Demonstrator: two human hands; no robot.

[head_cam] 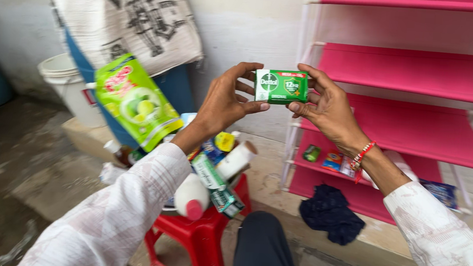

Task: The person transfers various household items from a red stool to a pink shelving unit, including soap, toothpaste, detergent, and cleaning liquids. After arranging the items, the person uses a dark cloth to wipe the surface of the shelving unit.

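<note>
Soap box: I hold a small green soap box (281,86) up in front of me, between both my hands, at about chest height and above everything else in view.
Long axis: it runs level from side to side, one short end toward each hand, with the printed broad face turned to me.
Left hand: my left hand (226,102) pinches the left short end, thumb under the lower corner and fingertips curled over the top edge.
Right hand: my right hand (328,106) pinches the right short end, thumb on the front lower edge and fingers wrapped behind and over the top; a red bead bracelet (362,155) sits on that wrist.
Which hand is nearer: neither, as far as I can judge; both touch the box and share its weight about equally.
Below my left hand: a red plastic stool (201,239) piled with packets, tubes and bottles, with a large green pouch (135,101) leaning at its far left.
Beyond my right hand: a pink shelf rack (421,74), its upper tiers just behind and to the right of the box, closer to my right hand than to my left.
Below my right wrist: a lower pink tier with a few small items, and a dark cloth (331,212) lying on the ledge under it.
</note>
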